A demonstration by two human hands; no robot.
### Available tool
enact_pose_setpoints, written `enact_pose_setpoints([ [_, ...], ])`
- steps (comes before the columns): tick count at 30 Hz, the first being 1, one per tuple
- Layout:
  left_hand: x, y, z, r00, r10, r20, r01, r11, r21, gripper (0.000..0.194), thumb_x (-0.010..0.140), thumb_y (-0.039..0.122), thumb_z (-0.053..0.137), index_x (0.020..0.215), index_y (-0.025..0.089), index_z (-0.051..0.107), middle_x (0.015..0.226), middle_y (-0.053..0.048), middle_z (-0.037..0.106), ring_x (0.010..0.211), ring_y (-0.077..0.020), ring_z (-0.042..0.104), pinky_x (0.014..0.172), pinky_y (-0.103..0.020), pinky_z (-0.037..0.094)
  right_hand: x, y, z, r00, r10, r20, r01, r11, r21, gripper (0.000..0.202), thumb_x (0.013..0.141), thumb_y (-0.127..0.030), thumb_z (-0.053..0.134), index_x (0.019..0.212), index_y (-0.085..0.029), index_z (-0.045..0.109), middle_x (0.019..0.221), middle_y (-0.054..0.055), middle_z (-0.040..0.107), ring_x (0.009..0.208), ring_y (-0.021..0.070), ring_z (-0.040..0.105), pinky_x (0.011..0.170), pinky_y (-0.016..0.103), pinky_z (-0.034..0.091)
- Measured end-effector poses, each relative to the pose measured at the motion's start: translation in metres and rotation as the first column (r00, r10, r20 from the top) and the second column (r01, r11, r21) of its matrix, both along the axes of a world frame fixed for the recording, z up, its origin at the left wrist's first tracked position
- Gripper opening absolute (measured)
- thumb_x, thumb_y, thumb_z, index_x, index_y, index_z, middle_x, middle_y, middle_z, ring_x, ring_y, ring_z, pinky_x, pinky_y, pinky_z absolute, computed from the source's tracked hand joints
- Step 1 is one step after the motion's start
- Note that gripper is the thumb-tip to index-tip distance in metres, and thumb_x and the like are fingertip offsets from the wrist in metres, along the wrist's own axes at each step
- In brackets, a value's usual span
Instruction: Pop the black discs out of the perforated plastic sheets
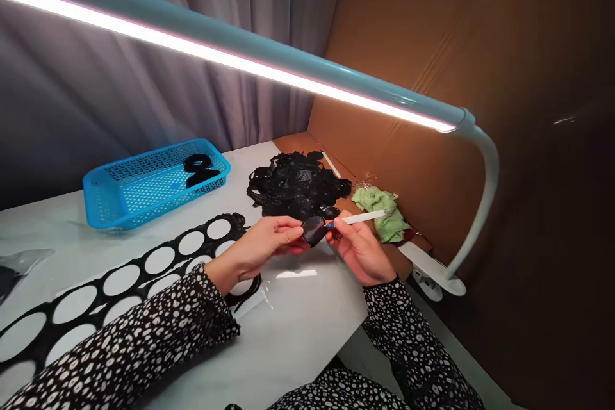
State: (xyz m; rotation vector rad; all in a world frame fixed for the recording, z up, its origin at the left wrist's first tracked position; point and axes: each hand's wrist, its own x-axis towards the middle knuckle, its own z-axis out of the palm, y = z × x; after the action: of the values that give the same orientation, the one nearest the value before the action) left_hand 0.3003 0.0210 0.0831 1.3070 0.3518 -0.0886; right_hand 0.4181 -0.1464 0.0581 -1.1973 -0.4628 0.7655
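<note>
Between the thumb and fingers of my left hand point(269, 240) is a round black disc point(314, 230), held tilted toward me above the table. My right hand point(358, 246) grips a white pen-like tool point(364, 217) with a blue part near its tip. That tip meets the right edge of the disc; whether it presses on it I cannot tell. Just behind both hands lies a heap of black scraps point(300, 182). Under and beyond my left forearm stretches a black sheet with rows of round holes point(144, 269).
A blue basket point(144, 205) with a few black pieces stands at the back left. A green cloth point(384, 211) lies right of the heap. The lit lamp point(288, 64) crosses overhead, its clamp point(432, 269) at the table's right edge. Cardboard point(432, 45) walls the right side.
</note>
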Motion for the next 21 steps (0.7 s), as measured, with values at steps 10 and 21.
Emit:
enact_pose_setpoints([
  [10, -0.051, -0.004, 0.002, 0.917, 0.394, -0.061, -0.399, 0.907, -0.138, 0.029, 0.067, 0.028, 0.086, 0.084, 0.013, 0.069, 0.081, -0.005, 0.072, 0.073, -0.0114, 0.067, 0.074, -0.023, 0.053, -0.045, 0.018, 0.007, 0.899, -0.14, 0.414, 0.162, 0.987, -0.018, 0.021, 0.092, -0.039, 0.06, 0.083, -0.02, 0.065, 0.103, 0.006, 0.066, 0.087, 0.0169, 0.061, 0.079, 0.031, 0.05],
  [21, -0.072, -0.009, -0.009, 0.872, 0.466, 0.15, -0.478, 0.876, 0.063, 0.031, 0.075, 0.03, 0.08, 0.094, 0.017, 0.06, 0.083, -0.002, 0.07, 0.079, -0.0156, 0.07, 0.079, -0.029, 0.056, -0.082, 0.032, 0.013, 0.798, 0.003, 0.603, 0.038, 0.998, -0.056, 0.015, 0.095, -0.029, 0.054, 0.093, -0.024, 0.068, 0.1, 0.005, 0.07, 0.092, 0.0201, 0.065, 0.084, 0.034, 0.051],
])
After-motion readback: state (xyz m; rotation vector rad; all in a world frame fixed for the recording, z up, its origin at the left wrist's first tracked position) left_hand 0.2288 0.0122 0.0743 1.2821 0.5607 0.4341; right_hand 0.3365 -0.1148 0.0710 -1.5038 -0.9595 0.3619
